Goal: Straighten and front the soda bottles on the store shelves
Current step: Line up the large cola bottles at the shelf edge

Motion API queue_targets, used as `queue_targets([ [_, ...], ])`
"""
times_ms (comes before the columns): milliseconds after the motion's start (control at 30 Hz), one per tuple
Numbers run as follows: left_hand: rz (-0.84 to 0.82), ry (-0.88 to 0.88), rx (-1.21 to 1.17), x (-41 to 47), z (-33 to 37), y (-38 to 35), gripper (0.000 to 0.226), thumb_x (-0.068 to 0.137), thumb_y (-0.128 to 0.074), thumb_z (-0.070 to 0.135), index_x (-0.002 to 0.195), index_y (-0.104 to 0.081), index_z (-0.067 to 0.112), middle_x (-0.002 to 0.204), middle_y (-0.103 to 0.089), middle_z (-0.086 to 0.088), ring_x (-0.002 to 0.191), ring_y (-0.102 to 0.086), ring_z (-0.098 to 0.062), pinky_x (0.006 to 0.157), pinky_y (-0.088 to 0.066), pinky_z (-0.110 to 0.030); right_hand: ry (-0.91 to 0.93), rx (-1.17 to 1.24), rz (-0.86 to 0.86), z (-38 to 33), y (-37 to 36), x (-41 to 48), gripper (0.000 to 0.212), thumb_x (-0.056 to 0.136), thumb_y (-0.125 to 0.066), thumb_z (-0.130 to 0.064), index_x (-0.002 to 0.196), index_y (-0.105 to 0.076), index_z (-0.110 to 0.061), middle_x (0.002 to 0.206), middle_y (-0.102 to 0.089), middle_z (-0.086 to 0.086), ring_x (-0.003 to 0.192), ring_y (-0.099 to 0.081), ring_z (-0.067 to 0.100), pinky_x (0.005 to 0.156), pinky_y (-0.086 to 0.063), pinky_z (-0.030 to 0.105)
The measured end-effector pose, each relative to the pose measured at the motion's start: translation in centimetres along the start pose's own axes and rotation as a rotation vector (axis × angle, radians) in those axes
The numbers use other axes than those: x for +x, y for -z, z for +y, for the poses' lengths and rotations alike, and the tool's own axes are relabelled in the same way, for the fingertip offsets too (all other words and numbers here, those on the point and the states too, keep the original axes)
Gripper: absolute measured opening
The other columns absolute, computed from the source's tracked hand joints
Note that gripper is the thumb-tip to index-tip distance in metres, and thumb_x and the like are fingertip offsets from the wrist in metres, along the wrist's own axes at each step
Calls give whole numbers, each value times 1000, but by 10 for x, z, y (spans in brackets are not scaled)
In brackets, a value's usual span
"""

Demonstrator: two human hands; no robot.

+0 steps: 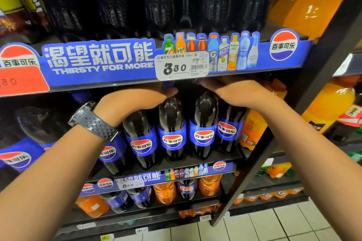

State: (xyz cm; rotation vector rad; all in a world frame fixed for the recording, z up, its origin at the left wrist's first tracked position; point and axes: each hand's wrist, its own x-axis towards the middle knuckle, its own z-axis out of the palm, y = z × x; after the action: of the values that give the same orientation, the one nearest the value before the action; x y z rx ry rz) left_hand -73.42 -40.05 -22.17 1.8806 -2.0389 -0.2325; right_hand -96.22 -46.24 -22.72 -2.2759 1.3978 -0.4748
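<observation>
Left hand [135, 100]: its grip is closed around the blue cap of a cola bottle [172, 129] standing at the front edge of the middle shelf [156, 170].
Right hand [233, 89]: fingers curled over the top of the neighbouring bottle [204, 123]; the cap itself is hidden by the shelf strip [98, 58].
Wrist: watch [92, 119] on the left arm.
Bottle labels: blue, red-white-blue roundel, facing forward.
Shelf strip writing: "THIRSTY FOR MORE".
Price tag [182, 65]: "3.80", "500ml".

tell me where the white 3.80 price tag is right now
In the head view, the white 3.80 price tag hangs centrally on the blue shelf-edge strip, directly above both hands gripping cola bottle tops.
</observation>
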Motion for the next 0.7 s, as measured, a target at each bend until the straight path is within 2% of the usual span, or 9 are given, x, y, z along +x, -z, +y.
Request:
queue_targets([
  [33,-14,-4,65,1,3,1,33,94,-53,40,120,-53,21,116,-55,2,107,-53,-21,87,-40,-29,-1,-37,38,2,5,-5,58,91,-46,-56,143,-31,-33,148,-37,-8,135,-35,20,105,-40,42],
  [100,-51,18,136,1,10,-1,44,95,-49,43,133,-45,22,136,-47,-3,121,-46,-25,100,-40,-35,33,-346,140,4,11,-12,51,96,-44,-44,142,-33,-25,148,-37,-1,136,-34,24,99,-44,46],
  [133,-77,25,115,1,15,-3,52,94,-48,46,140,-37,24,144,-40,-3,129,-40,-25,106,-36,-36,51,-522,183,6,13,-16,50,97,-42,-42,142,-32,-23,148,-36,3,136,-32,26,98,-45,46],
  [200,-118,5,10,3,28,-9,71,91,-47,56,149,-17,29,156,-20,3,141,-24,-22,111,-24,-34,-13,-669,198,10,13,-18,53,97,-39,-42,144,-28,-20,149,-33,7,138,-29,29,97,-43,45],
  [267,-147,-36,-63,8,41,-15,82,87,-48,64,152,-9,32,159,-12,6,144,-18,-19,112,-20,-31,-131,-611,234,11,12,-19,60,95,-40,-48,146,-26,-19,150,-32,7,138,-28,31,98,-41,47],
  [333,-163,-87,-70,15,53,-22,85,86,-48,64,152,-9,29,159,-12,5,144,-17,-19,112,-18,-29,-212,-504,273,12,11,-20,63,93,-44,-52,144,-30,-17,147,-37,7,135,-32,33,97,-42,48],
  [533,93,-154,102,24,64,-37,74,92,-51,50,151,-19,19,159,-15,-5,145,-15,-26,115,-12,-34,-260,-518,141,14,19,-14,61,94,-42,-55,142,-33,-18,146,-38,8,131,-36,36,93,-44,48],
  [700,102,-125,83,26,61,-40,76,90,-53,53,150,-20,22,158,-18,-5,143,-18,-27,114,-16,-35,-222,-520,170,19,19,-14,50,95,-49,-46,134,-42,-15,135,-49,9,117,-49,35,75,-46,39],
])
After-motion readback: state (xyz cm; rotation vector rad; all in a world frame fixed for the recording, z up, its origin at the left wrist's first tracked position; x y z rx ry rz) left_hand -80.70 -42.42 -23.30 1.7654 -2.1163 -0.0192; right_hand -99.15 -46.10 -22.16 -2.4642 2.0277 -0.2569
